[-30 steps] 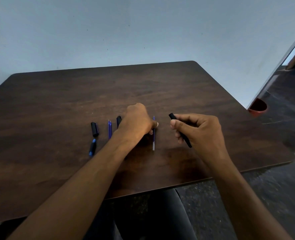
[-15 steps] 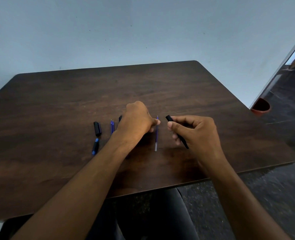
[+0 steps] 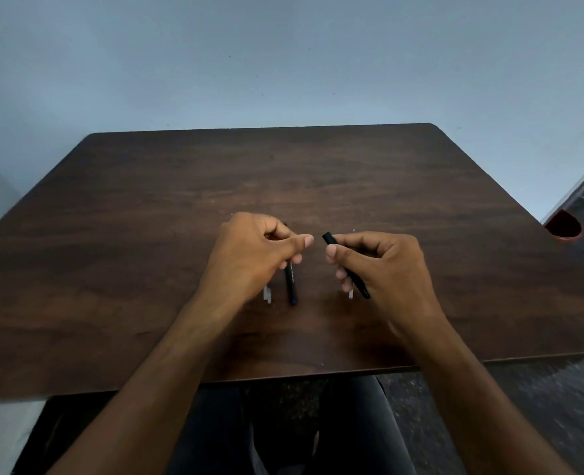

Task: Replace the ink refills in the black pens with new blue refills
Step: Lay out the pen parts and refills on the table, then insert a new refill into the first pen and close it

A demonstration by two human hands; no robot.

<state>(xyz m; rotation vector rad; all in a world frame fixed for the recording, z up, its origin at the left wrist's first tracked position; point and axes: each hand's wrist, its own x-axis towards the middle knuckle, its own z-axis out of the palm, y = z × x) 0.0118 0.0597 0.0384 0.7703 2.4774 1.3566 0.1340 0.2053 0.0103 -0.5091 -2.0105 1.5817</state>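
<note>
**Over the desk's middle, two hands are facing off around a black barrel**

Nearest the person, the right hand (image 3: 383, 265) is pinching a black pen barrel (image 3: 347, 265), its fingers closed round it; the barrel's long axis is slanting from near-right to far-left, its far end pointing at the left hand (image 3: 259, 252). That hand is hovering just beside it, thumb and forefinger pressed together; whether they are gripping anything cannot be told. Beneath it, another black pen (image 3: 290, 282) is lying on the desk (image 3: 146, 234), running near to far. The pale refill ends (image 3: 267, 293) are peeping out, mostly hidden by the hands.
</note>
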